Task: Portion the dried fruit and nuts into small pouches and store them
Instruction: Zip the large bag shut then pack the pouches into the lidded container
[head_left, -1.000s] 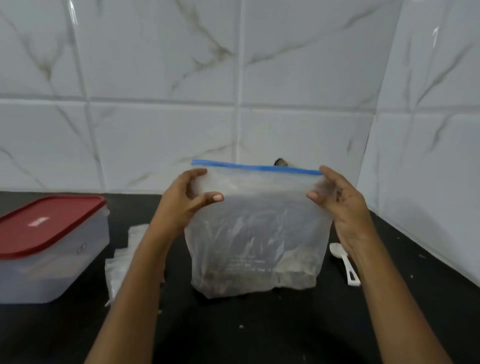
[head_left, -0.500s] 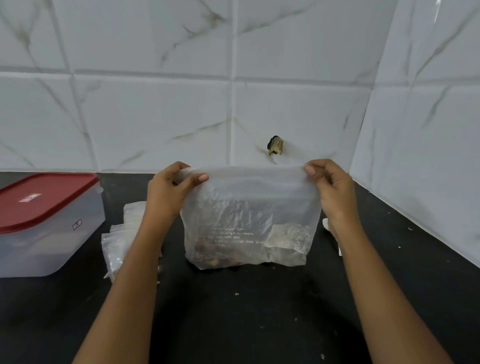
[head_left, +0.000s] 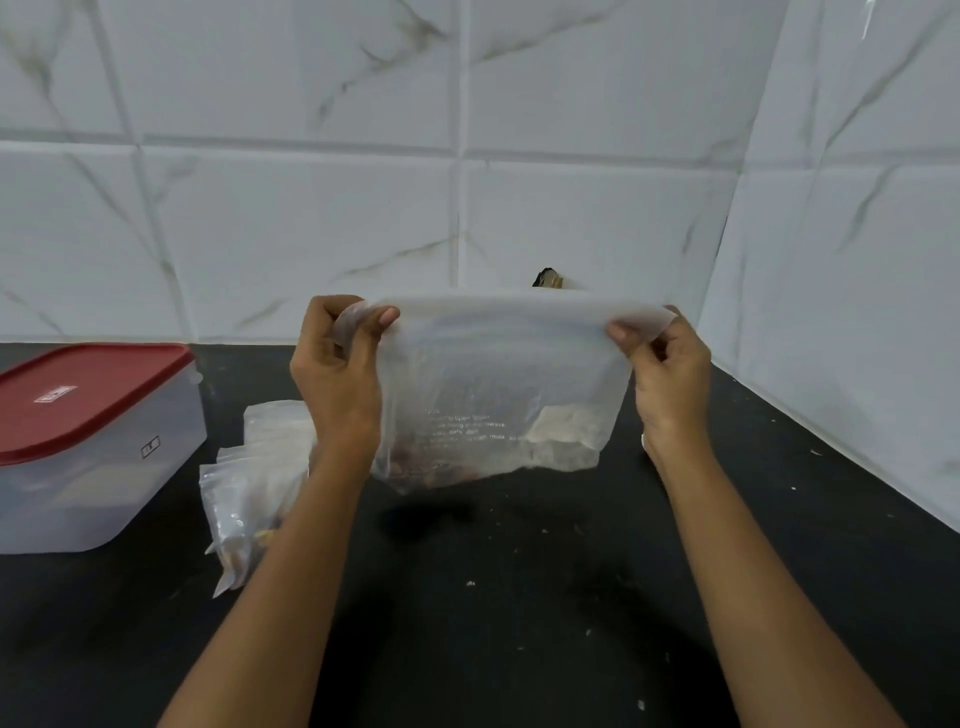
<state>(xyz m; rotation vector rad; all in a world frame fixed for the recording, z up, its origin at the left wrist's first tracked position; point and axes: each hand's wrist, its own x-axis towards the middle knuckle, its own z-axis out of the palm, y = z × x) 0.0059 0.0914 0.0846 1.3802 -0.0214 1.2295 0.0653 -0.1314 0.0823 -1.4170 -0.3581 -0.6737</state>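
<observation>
the big clear bag (head_left: 498, 395) held up over the counter has several short lines of small white print on its front face, low and towards the middle. the letters are too blurred to read with any certainty; a word that looks like "open" stands in an upper line and something like "max" in a lower one, but neither is sure. the red lid (head_left: 88, 400) of the plastic box (head_left: 104, 478) at the left carries a small white label with marks too small to read. the box's clear side wall bears a small dark-edged square sticker with a mark inside, also unreadable.
</observation>
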